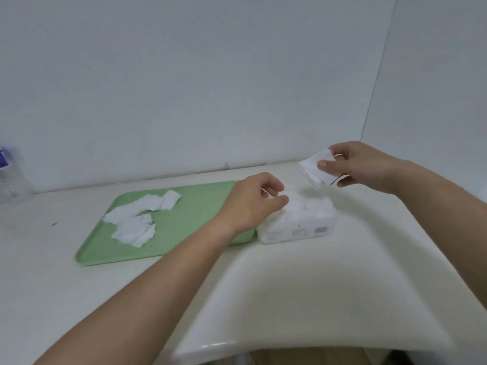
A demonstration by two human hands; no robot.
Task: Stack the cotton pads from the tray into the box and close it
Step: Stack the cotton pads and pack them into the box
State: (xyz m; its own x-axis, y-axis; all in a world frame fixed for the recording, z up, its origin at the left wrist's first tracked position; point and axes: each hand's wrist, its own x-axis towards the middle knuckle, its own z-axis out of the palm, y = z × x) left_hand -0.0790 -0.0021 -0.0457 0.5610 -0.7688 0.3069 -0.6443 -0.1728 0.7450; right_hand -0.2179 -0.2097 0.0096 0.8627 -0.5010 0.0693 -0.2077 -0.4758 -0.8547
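A: Loose pads [137, 219] strewn on tray [184, 225], at nine o'clock of box [296, 222]. Box full-looking, lid not made out.

B: Right hand [366, 167] pinching small stack [315, 167] above box at one o'clock. Left hand [253, 201] curled narrow over box edge, seemingly empty.

A: Likely risk: stack fanning or slipping out of that light pinch, landing crooked and blocking closure.

B: Bottle [11, 175] far off at nine o'clock on tabletop [290, 299], well apart. Only left hand in the way.
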